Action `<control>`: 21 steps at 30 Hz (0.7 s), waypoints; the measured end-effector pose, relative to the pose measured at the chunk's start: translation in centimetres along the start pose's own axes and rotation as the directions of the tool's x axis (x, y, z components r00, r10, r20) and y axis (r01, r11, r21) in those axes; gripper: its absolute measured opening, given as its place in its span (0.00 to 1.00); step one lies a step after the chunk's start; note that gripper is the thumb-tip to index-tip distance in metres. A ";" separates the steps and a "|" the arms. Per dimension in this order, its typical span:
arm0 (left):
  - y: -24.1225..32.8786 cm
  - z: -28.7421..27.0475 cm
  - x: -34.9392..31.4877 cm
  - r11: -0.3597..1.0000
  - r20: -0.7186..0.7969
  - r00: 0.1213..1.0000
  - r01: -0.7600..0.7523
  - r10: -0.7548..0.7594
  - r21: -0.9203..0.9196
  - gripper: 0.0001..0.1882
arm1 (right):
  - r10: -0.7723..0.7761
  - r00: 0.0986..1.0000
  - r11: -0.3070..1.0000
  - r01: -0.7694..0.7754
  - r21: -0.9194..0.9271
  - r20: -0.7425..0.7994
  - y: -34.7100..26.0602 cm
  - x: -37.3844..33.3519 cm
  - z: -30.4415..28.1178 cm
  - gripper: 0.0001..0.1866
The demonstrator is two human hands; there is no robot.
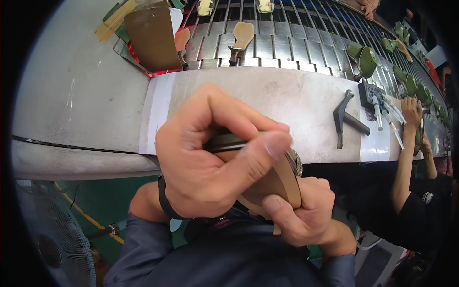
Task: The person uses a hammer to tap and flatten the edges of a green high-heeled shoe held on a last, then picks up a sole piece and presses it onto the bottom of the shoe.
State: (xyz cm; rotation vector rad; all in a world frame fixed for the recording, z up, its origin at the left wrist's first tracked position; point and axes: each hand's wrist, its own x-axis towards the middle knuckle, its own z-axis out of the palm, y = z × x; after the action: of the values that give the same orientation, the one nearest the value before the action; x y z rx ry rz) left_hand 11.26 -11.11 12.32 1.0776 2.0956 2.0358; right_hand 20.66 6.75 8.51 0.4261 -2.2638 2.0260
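Close in front of me I hold a shoe point(281, 179) with a tan sole, tilted, with something shiny on its right edge. My right hand point(306, 210) is wrapped round its lower end, thumb on the sole. Across the top of the shoe reaches my left hand point(215, 153), thumb and forefinger pinched together above the shoe's upper edge. A trace of green shows by those fingertips, but what they pinch is hidden. Much of the shoe lies behind my left hand. On the bench to the right rests a hammer point(340, 119) with a dark handle.
Beyond the pale bench point(287, 95) runs a slatted metal conveyor point(267, 50) carrying a tan sole piece point(244, 33) and green shoes point(366, 61). A black box point(367, 94) and syringes point(377, 114) lie near a co-worker's hands point(411, 112). A fan point(55, 239) stands lower left.
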 end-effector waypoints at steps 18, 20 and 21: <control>0.5 -1.1 0.4 0.924 -0.096 0.994 -0.007 0.047 0.382 0.09 | -0.190 0.979 0.861 0.129 -0.492 -0.076 -0.5 1.2 -1.0 0.12; 0.8 -0.4 1.6 0.937 0.002 0.999 -0.048 0.050 0.347 0.07 | -0.399 0.905 0.753 0.231 -0.617 -0.148 -1.1 2.1 -2.1 0.18; 1.2 0.0 2.0 0.943 0.095 0.994 -0.080 0.052 0.323 0.06 | -0.516 0.839 0.715 0.311 -0.627 -0.172 -1.8 3.1 -2.8 0.25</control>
State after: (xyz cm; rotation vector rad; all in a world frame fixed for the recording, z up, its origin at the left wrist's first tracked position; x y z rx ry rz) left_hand 10.27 -10.20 14.27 1.2655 2.4412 1.6671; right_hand 17.79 8.90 11.35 0.4420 -2.1561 1.0184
